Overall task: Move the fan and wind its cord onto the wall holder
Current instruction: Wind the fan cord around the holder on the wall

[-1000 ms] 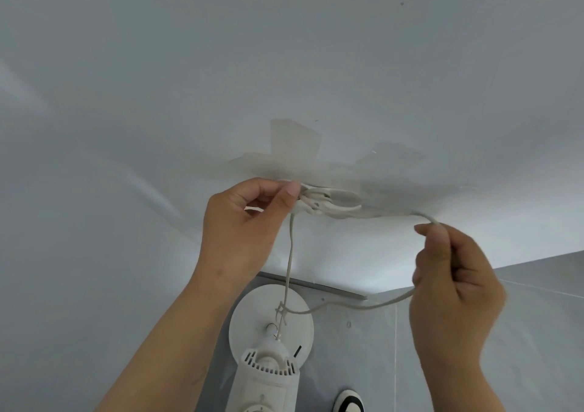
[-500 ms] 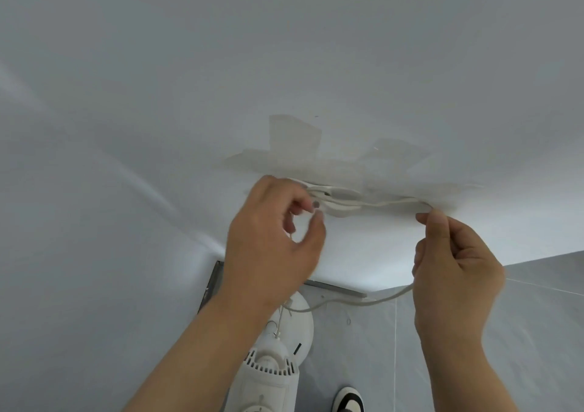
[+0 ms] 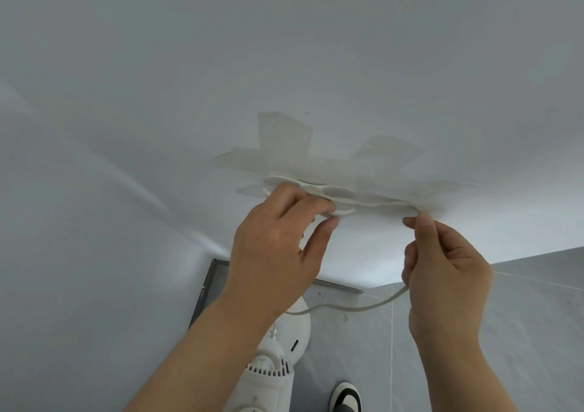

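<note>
— Cord (image 3: 373,204) is stretched sideways along the wall, from the holder (image 3: 319,192) toward the right hand (image 3: 442,269), where it is pinched.
— And the left hand (image 3: 278,247)?
— Curled at the holder, nearer; grip unclear. Fan (image 3: 271,367) is stood below.

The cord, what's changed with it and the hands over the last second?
The left hand slid right along the wall holder, hiding the hanging strand. The right hand carried the cord up closer to the holder. It keeps its pinch; the fan stays put.
</note>
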